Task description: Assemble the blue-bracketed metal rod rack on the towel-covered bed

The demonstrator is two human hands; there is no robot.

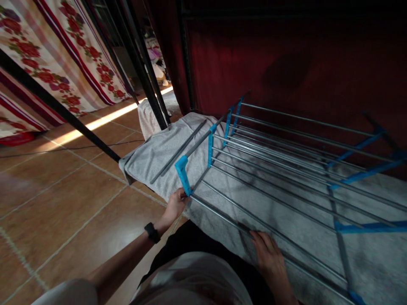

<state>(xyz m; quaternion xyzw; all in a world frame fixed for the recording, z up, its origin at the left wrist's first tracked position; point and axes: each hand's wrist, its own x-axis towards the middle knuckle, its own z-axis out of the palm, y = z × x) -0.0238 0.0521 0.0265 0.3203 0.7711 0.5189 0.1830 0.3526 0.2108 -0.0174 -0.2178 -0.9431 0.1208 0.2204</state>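
Note:
A rack of metal rods (219,213) and blue plastic pieces lies across a grey cloth (149,152) in front of me. My left hand (176,204) pinches the lower end of the near-left blue corner piece (182,173), where it meets the front rod; the fingertips are partly hidden behind it. My right hand (269,256) is closed over the front rod, further right. Blue slotted uprights (210,148) stand along the left side bar. Two loose grey rods (178,152) lie side by side on the cloth, left of the rack.
Black metal poles (143,63) rise at the left of the cloth-covered surface, one slanting down to its corner. Behind the rack hangs a dark red sheet (229,63). A flowered curtain (47,63) hangs over the tiled floor (79,199), where a thin cable runs.

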